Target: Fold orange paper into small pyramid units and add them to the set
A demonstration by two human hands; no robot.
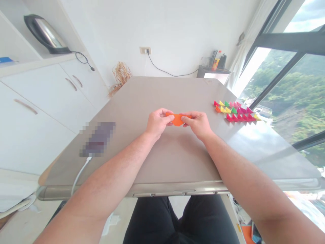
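Note:
Between my two hands is a piece of folded orange paper [178, 120], pointed at its lower edge. My left hand [159, 122] pinches its left end, thumb on the near face and fingers behind. At the other end, my right hand [197, 122] grips the paper the same way. Both hands are just above the middle of the grey table [162, 162]. To the right, rows of small folded paper pieces [237, 111] in red, pink, yellow, green and orange stand on the tabletop.
A blurred-out phone-like dark object [99, 139] lies at the table's left with a white cable [80, 173] plugged in. White cabinets [48, 108] with a kettle [48, 34] stand to the left. Bottles [217, 61] sit on a small stand beyond the far right corner, near the window [286, 74].

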